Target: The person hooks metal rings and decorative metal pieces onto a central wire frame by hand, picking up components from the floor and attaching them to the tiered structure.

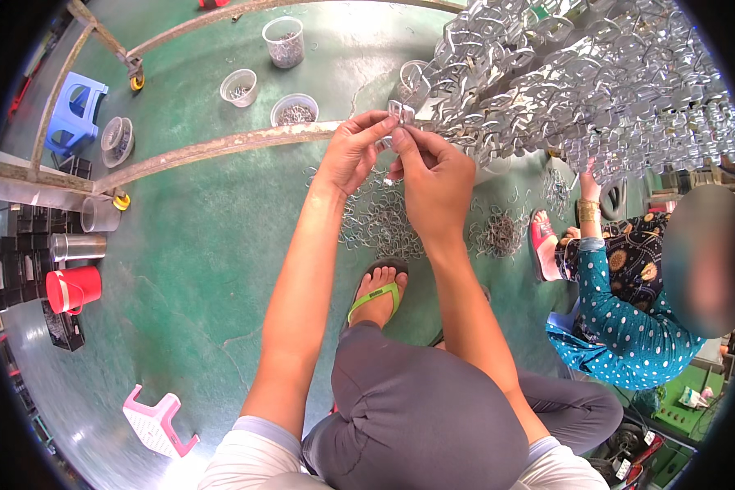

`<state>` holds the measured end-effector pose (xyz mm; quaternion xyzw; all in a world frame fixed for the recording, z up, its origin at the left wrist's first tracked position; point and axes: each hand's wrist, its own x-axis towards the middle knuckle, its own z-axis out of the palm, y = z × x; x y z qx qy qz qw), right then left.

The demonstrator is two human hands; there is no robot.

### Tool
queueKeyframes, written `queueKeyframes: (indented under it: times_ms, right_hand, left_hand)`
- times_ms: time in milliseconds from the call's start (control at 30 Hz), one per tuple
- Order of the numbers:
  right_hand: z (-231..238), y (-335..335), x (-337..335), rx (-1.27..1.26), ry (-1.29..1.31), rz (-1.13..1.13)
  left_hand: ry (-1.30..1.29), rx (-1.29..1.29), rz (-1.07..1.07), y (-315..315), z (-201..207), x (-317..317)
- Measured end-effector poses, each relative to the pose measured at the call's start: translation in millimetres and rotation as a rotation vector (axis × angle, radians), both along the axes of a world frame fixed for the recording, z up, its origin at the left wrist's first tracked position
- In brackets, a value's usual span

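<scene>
My left hand (356, 151) and my right hand (437, 175) meet in front of me, thumbs and fingertips pinched together. Between them sits a small silvery metal piece (399, 111), squarish with an opening; the fingers cover part of it. Both hands touch this piece at its lower end. Just right of it hangs a dense mass of similar bent metal parts (523, 90). Below my hands a loose pile of small metal hooks (378, 219) lies on the floor, and a second, darker pile of hooks (500, 232) lies to its right.
A rusty metal frame on wheels (220, 147) crosses behind my hands. Plastic tubs (284, 45) of small parts stand beyond it. A blue stool (77, 113), red bucket (74, 289) and pink stool (160, 420) are at left. A person (621, 302) sits at right, one hand at the hanging parts.
</scene>
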<state>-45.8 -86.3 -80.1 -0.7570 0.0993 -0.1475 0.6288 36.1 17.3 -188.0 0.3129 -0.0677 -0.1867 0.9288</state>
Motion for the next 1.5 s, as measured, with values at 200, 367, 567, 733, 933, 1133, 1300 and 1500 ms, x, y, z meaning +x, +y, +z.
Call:
queueKeyframes:
  times_ms: [200,367,567,733,933,1133,1300,1500]
  right_hand:
    - [-11,-8,6,-0.105,0.037,0.017]
    - [-24,-3,6,-0.185,-0.076,-0.061]
    - [-23,-3,5,-0.247,-0.155,-0.087]
    - [-27,-3,11,-0.25,-0.12,-0.08]
    - [-36,2,8,-0.252,-0.155,-0.04]
    - [-32,10,-31,-0.271,-0.071,0.001]
    - [-74,-13,-67,-0.221,0.142,0.07]
    - [-95,-70,-75,-0.235,0.153,-0.165]
  left_hand:
    - [-0.036,0.041,-0.007,1,14,-3]
    - [-0.076,0.047,0.002,2,10,-4]
    - [-0.073,0.05,0.031,1,13,-4]
    - [-0.095,0.079,0.058,3,5,-1]
    - [-0.065,0.028,0.057,8,16,-4]
    - [-0.088,0.011,0.022,14,9,11]
    - [-0.026,0.08,0.003,-4,7,31]
    - [-0.104,0.172,-0.076,-15,11,34]
